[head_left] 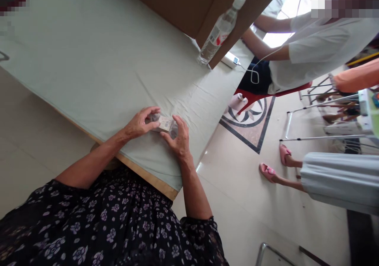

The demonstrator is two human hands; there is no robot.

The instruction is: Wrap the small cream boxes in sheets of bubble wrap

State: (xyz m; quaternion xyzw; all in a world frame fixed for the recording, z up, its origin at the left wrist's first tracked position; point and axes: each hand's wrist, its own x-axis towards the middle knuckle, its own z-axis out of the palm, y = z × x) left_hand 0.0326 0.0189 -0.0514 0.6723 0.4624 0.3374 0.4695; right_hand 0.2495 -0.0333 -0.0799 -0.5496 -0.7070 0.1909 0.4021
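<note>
A small pale packet in clear plastic with a printed label [165,124] lies low over the cloth near the table's corner, between my two hands. My left hand [141,123] curls round its left end, thumb on the near side and fingers on the far side. At the other end, my right hand [180,139] has its thumb against the near edge and its fingers bent over the clear plastic. The packet's exact contents cannot be made out.
A pale green cloth [89,60] covers the table. Towards the back stand a brown cardboard box [174,1] and a clear plastic bottle [217,37], with a white cabled device [231,60] beside them. A person in a white shirt [316,49] sits right; another's pink slippers [268,172] show on the floor.
</note>
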